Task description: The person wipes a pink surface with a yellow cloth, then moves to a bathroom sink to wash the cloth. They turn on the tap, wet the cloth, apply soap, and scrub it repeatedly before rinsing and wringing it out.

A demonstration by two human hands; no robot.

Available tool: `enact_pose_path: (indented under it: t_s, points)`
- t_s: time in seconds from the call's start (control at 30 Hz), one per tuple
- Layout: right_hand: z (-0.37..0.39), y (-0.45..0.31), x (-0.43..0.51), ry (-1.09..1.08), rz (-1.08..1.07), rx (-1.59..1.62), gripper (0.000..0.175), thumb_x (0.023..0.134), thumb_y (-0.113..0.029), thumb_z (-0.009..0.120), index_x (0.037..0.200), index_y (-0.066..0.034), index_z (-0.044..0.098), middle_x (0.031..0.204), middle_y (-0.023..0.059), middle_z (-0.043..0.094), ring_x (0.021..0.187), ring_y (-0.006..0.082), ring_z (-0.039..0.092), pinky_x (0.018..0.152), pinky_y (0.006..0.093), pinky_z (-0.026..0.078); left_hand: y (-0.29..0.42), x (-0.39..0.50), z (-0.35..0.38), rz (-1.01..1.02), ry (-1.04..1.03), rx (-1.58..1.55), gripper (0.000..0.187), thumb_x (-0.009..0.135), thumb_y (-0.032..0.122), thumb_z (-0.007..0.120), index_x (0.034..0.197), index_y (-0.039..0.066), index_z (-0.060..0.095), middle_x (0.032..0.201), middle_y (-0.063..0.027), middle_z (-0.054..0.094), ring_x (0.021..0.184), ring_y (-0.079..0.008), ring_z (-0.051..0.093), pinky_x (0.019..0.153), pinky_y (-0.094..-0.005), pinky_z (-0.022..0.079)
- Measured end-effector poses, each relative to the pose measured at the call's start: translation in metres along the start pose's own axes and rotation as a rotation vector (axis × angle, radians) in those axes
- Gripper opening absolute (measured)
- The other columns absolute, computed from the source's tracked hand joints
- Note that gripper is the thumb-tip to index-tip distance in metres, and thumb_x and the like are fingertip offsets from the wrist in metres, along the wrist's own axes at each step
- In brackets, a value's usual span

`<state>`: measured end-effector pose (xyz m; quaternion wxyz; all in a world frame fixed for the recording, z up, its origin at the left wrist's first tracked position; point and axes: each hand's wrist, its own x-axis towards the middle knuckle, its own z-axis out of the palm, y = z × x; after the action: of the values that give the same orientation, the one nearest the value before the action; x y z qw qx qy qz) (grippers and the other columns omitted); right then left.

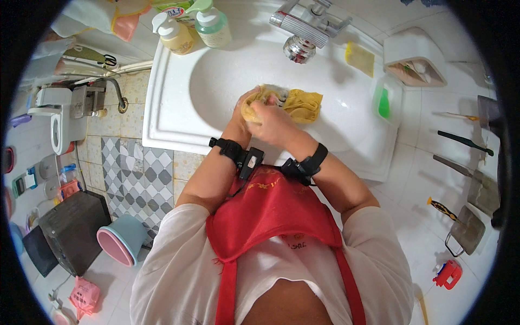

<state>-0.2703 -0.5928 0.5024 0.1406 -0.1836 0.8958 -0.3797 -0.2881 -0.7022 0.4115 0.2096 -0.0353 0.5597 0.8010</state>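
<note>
Over the white sink basin (227,65), my left hand (243,109) and my right hand (270,122) are both closed on a bunched, wet yellow cloth (252,106). Part of the cloth hides between the fingers. Another part of yellow fabric (304,105) lies in the basin just right of my hands; whether it joins the held part cannot be told. Something pinkish and dark shows between them. The chrome faucet (302,30) sits above the basin, beyond my hands.
Two pump bottles (176,36) stand at the sink's back left corner. A yellow sponge (360,59) rests at the back right, near a clear container (388,101) with a green item. Utensils, including a black-handled one (465,142), hang on the right wall. Buckets (126,239) stand on the left.
</note>
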Motion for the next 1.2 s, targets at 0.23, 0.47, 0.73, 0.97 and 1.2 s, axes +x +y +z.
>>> enact_pose_path:
  t_s: [0.23, 0.47, 0.73, 0.97, 1.2]
  points:
    - [-0.018, 0.007, 0.020, 0.233, 0.298, -0.047, 0.033, 0.079, -0.036, 0.054, 0.094, -0.0069, 0.052, 0.086, 0.0224, 0.060, 0.083, 0.0390, 0.058, 0.072, 0.0463, 0.045, 0.015, 0.006, 0.041, -0.218, 0.459, -0.746, 0.030, 0.092, 0.015, 0.027, 0.109, 0.003, 0.048, 0.105, -0.0143, 0.054, 0.089, -0.0276, 0.058, 0.077, -0.0403, 0.050]
    - [-0.004, -0.002, 0.015, 0.302, 0.150, -0.019, 0.036, 0.081, -0.037, 0.052, 0.095, -0.0042, 0.052, 0.089, 0.0214, 0.059, 0.083, 0.0388, 0.057, 0.073, 0.0452, 0.045, -0.001, 0.009, 0.019, -0.228, 0.441, -0.613, 0.030, 0.093, 0.027, 0.034, 0.101, 0.004, 0.052, 0.093, -0.0121, 0.058, 0.085, -0.0266, 0.058, 0.073, -0.0401, 0.050]
    - [0.014, 0.026, 0.016, 0.282, 0.112, -0.001, 0.033, 0.081, -0.036, 0.052, 0.090, -0.0038, 0.054, 0.086, 0.0218, 0.058, 0.082, 0.0397, 0.055, 0.073, 0.0448, 0.044, 0.028, -0.009, 0.026, -0.284, 0.263, -0.714, 0.027, 0.092, 0.027, 0.041, 0.103, 0.005, 0.051, 0.093, -0.0097, 0.058, 0.079, -0.0260, 0.060, 0.068, -0.0403, 0.051]
    - [-0.010, 0.064, 0.024, 0.224, 0.467, 0.495, 0.033, 0.083, -0.027, 0.053, 0.106, -0.0023, 0.053, 0.094, 0.0187, 0.058, 0.084, 0.0299, 0.058, 0.072, 0.0362, 0.046, 0.030, -0.001, 0.032, -0.251, 0.317, -0.747, 0.039, 0.095, 0.029, 0.027, 0.112, -0.003, 0.044, 0.107, -0.0160, 0.053, 0.098, -0.0296, 0.055, 0.088, -0.0409, 0.045]
    - [0.020, 0.007, 0.008, 0.203, 0.256, 0.529, 0.050, 0.083, -0.026, 0.056, 0.124, -0.0082, 0.035, 0.109, 0.0150, 0.054, 0.091, 0.0285, 0.057, 0.074, 0.0365, 0.047, 0.015, 0.013, -0.006, -0.174, 0.393, -0.559, 0.043, 0.094, 0.031, 0.023, 0.113, -0.002, 0.042, 0.112, -0.0178, 0.050, 0.098, -0.0320, 0.053, 0.087, -0.0456, 0.043]
